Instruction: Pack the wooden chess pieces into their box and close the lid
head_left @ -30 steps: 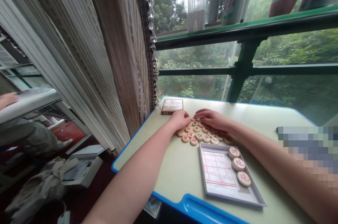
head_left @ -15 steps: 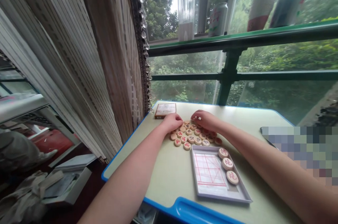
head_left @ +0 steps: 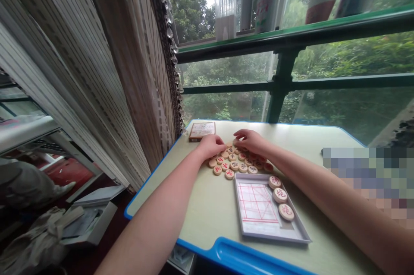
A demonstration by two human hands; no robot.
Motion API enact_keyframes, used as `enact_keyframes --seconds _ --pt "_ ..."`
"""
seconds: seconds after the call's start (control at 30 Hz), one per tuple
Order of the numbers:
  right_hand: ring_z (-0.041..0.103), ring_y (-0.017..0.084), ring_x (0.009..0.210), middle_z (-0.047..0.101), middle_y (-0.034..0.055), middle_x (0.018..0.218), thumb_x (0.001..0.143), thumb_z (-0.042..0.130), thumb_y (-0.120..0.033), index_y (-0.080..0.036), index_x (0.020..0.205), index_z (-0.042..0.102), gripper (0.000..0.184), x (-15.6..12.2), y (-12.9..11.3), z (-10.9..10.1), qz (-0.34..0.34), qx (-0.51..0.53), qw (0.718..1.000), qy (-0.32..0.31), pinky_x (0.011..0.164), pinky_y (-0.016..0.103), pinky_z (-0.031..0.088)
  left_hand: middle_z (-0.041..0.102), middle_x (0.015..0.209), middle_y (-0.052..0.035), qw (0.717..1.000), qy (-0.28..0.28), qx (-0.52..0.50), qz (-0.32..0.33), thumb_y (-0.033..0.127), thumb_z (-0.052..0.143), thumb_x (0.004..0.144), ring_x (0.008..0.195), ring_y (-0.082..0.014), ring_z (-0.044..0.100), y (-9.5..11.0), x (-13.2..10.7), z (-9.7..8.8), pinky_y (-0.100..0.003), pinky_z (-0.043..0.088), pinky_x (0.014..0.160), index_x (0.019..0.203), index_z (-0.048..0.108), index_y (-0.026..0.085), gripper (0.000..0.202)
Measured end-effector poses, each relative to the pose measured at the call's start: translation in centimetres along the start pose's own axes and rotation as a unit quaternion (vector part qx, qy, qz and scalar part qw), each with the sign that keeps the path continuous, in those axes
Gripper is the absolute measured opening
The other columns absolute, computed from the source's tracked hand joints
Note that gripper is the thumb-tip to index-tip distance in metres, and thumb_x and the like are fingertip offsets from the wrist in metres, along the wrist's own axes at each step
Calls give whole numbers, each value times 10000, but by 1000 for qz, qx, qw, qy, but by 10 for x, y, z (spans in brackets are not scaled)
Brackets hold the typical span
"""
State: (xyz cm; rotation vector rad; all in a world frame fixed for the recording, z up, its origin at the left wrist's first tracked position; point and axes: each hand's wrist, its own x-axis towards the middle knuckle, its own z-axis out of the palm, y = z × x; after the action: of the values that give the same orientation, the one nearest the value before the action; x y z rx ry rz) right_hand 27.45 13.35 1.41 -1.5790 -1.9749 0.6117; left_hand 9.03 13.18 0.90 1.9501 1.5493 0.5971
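Observation:
A cluster of round wooden Chinese chess pieces, marked in red and black characters, lies on the pale table. My left hand rests at the cluster's far left edge, its fingers drawn together by the pieces; what they hold, if anything, is hidden. At the far right edge, my right hand has its thumb and fingers curled around a pale Chinese chess piece. Closer to me lies a shallow white box tray with a red-lined board sheet and three red-marked pieces along its right side.
A flat brown-edged box sits at the table's far left corner. The table has a blue rim. A striped curtain hangs on the left. Beyond the table runs a green window rail with a can and stacked cups above.
My right hand has shifted slightly left, closer to my left hand. The view has tilted down a little; the tray and its three pieces have stayed put on the table.

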Motion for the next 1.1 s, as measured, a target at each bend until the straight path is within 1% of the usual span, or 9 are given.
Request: enact_keyframes --seconds 0.23,0.33,0.43,0.53,0.63,0.77,0.9,1.0,1.1 --pt "609 124 654 700 32 932 625 521 -30 -207 1109 600 522 -3 -7 -1 4 34 999 -2 527 195 443 668 675 -31 999 10 27 39 380 631 717 535 -107 524 1 -3 0 -204 369 474 774 677 137 254" --pt "616 137 680 712 27 883 631 479 -14 -194 1035 648 473 -4 -8 -3 1 37 999 -15 554 203 451 672 688 -39 999 -1 29 45 411 594 743 572 -122 547 2 -4 -2 -212 379 492 788 684 134 294" --pt "627 150 729 716 29 874 662 456 -10 -185 970 685 422 -4 -8 -3 -12 24 1000 -14 601 213 463 689 749 -43 998 -24 16 51 372 618 713 644 -138 589 3 -5 -2 -211 412 533 818 689 139 266" --pt "628 174 851 708 42 961 710 480 -40 -190 935 708 354 -4 -10 0 -80 -28 996 -3 759 249 473 695 789 -38 996 -31 51 68 326 636 681 692 -150 607 3 -4 -2 -218 432 576 849 695 159 243" --pt "603 219 930 710 49 978 782 539 -170 -209 917 727 235 -5 -12 5 -162 -109 981 -12 891 325 431 691 783 -41 993 -26 84 74 307 623 682 687 -157 604 3 -4 -3 -230 426 580 830 696 164 218" --pt "618 224 846 721 66 858 798 555 -236 -213 917 736 218 -6 -16 10 -136 -139 981 -22 798 320 461 684 745 -38 993 -40 85 75 334 636 682 661 -152 600 4 -6 -5 -225 416 556 769 667 151 204" --pt "634 179 747 720 43 843 750 605 -207 -196 918 716 202 -8 -17 7 -113 -75 990 -35 720 270 477 669 752 -33 996 -24 59 65 303 652 679 620 -127 571 3 -6 -5 -208 413 534 823 634 139 219" --pt "632 167 785 715 27 873 719 620 -156 -192 934 697 231 -8 -17 4 -126 -33 991 -12 718 249 480 665 795 -34 997 8 17 69 222 643 680 655 -117 570 0 -3 -1 -193 425 558 847 633 139 187" --pt "623 159 797 705 27 876 679 576 -48 -187 873 707 273 -7 -15 4 -144 -46 988 -5 736 239 475 665 777 -28 997 6 0 71 142 610 682 632 -102 566 -3 -1 1 -181 424 551 877 652 139 200"
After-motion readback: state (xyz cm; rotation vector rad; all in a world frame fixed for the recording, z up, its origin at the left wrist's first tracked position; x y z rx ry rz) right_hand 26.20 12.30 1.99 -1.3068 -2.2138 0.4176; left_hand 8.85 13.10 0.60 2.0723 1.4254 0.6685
